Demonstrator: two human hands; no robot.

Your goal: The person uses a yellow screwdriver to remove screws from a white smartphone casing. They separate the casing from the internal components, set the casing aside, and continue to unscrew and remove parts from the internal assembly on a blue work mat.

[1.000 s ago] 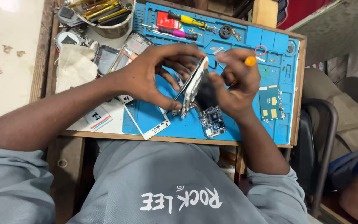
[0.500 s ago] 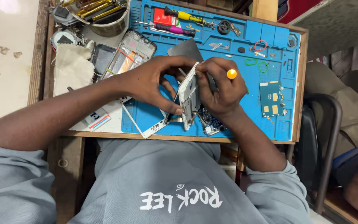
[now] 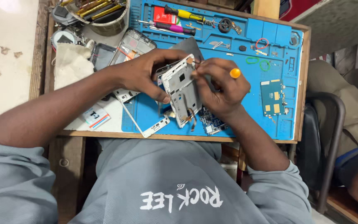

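Note:
My left hand (image 3: 148,74) grips the left side of a white phone frame (image 3: 182,89), held tilted above the blue repair mat (image 3: 286,120). My right hand (image 3: 220,89) is closed on a small screwdriver with an orange cap (image 3: 235,73); its tip meets the top edge of the frame. Thin flex cables dangle from the frame's lower end. Under my right wrist a small circuit board (image 3: 212,124) lies on the mat.
A green circuit board (image 3: 273,97) lies at the mat's right. Screwdrivers (image 3: 183,13) rest in the mat's top tray. Phone parts (image 3: 131,43), a cloth (image 3: 71,62) and a tool tub (image 3: 104,16) crowd the left. A chair (image 3: 332,124) stands to the right.
The phone frame has turned from edge-on to showing its flat inner face. My right hand has shifted up so the screwdriver tip sits at the frame's top edge. The view has moved closer.

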